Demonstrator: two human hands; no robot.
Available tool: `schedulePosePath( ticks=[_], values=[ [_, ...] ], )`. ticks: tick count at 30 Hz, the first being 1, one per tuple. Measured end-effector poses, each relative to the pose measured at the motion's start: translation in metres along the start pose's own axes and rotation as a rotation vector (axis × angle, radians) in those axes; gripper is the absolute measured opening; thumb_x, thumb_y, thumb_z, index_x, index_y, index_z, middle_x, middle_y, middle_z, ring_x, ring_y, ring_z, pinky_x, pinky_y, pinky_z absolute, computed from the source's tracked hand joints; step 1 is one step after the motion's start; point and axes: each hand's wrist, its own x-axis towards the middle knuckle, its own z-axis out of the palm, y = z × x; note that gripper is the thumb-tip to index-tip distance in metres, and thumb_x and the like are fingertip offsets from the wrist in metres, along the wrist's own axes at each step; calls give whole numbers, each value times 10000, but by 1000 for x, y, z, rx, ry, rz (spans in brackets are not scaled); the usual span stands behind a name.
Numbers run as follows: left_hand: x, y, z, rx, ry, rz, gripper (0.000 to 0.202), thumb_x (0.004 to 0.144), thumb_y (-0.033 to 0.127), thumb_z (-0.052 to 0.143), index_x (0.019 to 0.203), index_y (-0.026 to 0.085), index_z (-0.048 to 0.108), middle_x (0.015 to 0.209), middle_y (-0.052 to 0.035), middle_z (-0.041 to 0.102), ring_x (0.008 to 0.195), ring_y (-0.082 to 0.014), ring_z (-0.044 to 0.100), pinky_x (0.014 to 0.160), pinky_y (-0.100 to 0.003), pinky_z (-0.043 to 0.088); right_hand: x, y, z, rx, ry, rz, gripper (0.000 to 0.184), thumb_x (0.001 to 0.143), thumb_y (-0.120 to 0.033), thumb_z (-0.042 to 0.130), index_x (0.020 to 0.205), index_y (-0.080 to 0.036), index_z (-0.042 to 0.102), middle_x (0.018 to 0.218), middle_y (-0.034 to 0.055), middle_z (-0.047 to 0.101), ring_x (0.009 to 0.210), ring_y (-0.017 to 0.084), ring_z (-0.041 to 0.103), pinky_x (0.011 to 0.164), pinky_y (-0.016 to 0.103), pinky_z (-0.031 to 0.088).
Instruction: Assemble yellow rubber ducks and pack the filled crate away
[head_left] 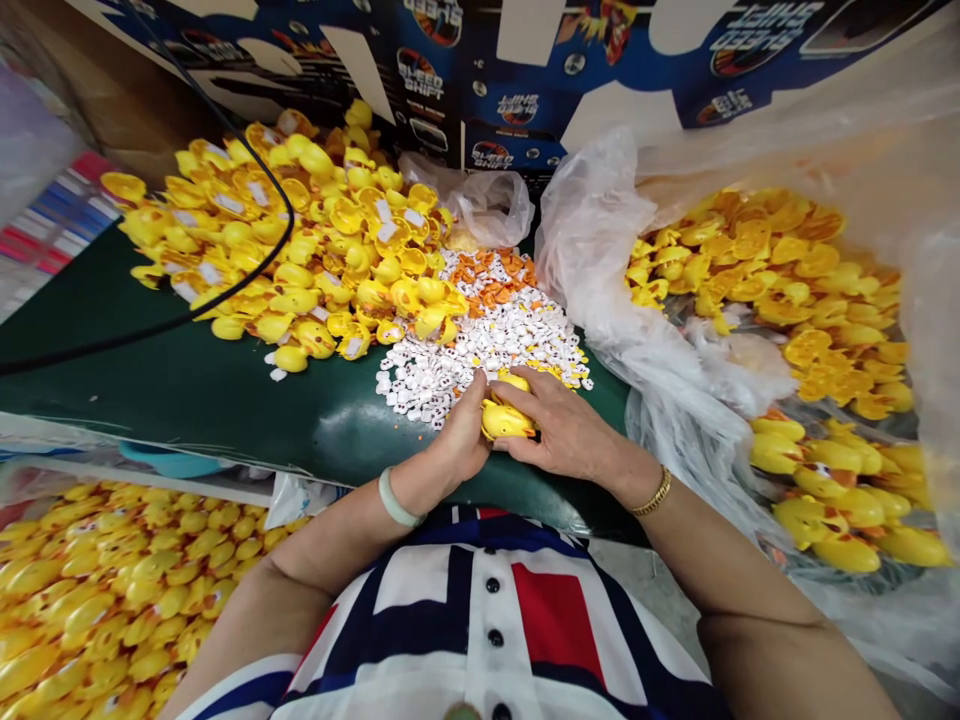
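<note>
A yellow toy duck (508, 420) is held between both hands at the front edge of the green table. My left hand (463, 432) grips it from the left, thumb along its side. From the right, my right hand (562, 425) closes over it with bent fingers. Parts of the duck are hidden behind the fingers. Just beyond the hands lies a heap of small white eye pieces (427, 375), with small orange pieces (495, 278) behind them.
Yellow duck halves (300, 230) are piled on the table's left. A black cable (281, 190) hangs across them. To the right, a clear plastic bag (600, 230) holds more yellow halves (795, 270). Many ducks (112, 600) fill the lower left. Printed cardboard (517, 100) stands behind.
</note>
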Motion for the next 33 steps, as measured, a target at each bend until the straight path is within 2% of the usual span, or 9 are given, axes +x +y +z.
schedulePosePath(
  ticks=[3, 7, 11, 14, 19, 21, 26, 29, 33],
  values=[
    [-3, 6, 1, -10, -41, -87, 541, 946, 588, 438, 1033, 123, 701, 987, -129, 745, 911, -249, 702, 844, -363, 550, -2, 0, 1, -46, -30, -39, 696, 886, -518, 608, 1475, -208, 405, 1467, 202, 415, 1311, 366, 452, 1051, 578, 429],
    [-3, 7, 1, -5, -60, -126, 640, 922, 664, 405, 1067, 116, 702, 1067, -149, 739, 1000, -262, 696, 899, -364, 547, -6, -6, 4, -87, -20, -39, 772, 882, -613, 568, 1502, -201, 366, 1486, 220, 395, 1325, 401, 438, 1031, 618, 440],
    [-3, 4, -2, 22, -50, -105, 654, 908, 685, 412, 1082, 121, 693, 1090, -149, 734, 1020, -256, 691, 913, -358, 545, -11, -16, 7, -143, 4, 36, 759, 886, -628, 541, 1467, -156, 413, 1446, 260, 418, 1272, 432, 479, 984, 640, 469],
    [-3, 4, -3, 48, -51, -112, 652, 896, 697, 422, 1034, 124, 700, 1008, -143, 742, 956, -257, 701, 880, -363, 547, -14, -18, 11, -150, 20, 34, 735, 896, -613, 538, 1460, -160, 412, 1452, 255, 414, 1287, 427, 472, 985, 627, 480],
    [-5, 7, -1, -15, -7, -94, 498, 907, 606, 514, 953, 142, 688, 907, -92, 738, 830, -209, 696, 789, -319, 541, -14, -17, 18, -142, 186, -41, 985, 881, -611, 569, 1560, -82, 90, 1468, 282, 408, 1372, 401, 401, 1059, 617, 436],
    [-6, 7, -2, -31, -18, -83, 415, 872, 541, 613, 952, 140, 686, 890, -75, 735, 801, -194, 687, 771, -305, 534, -16, -16, 20, -136, 224, -77, 1034, 876, -609, 580, 1565, -81, 18, 1475, 282, 405, 1388, 394, 389, 1067, 621, 427],
    [-9, 1, -7, -52, 31, -48, 279, 760, 396, 762, 838, 144, 670, 748, -13, 692, 686, -154, 640, 693, -278, 504, -24, -17, 24, -120, 254, -123, 982, 879, -568, 608, 1572, -127, 70, 1500, 261, 387, 1399, 385, 380, 1056, 617, 437],
    [-11, -3, -9, -14, 22, -3, 307, 767, 423, 757, 885, 148, 689, 798, -17, 704, 737, -153, 642, 743, -280, 499, -27, -16, 27, -109, 255, -119, 973, 880, -552, 618, 1572, -127, 82, 1494, 260, 393, 1399, 383, 381, 1057, 614, 438],
    [-16, -4, -10, 89, -98, 7, 493, 829, 588, 641, 1040, 147, 705, 958, -76, 726, 938, -218, 654, 873, -329, 488, -27, -13, 27, -59, 227, -120, 974, 875, -568, 616, 1576, -168, 71, 1513, 234, 382, 1407, 374, 375, 1073, 613, 428]
  ],
)
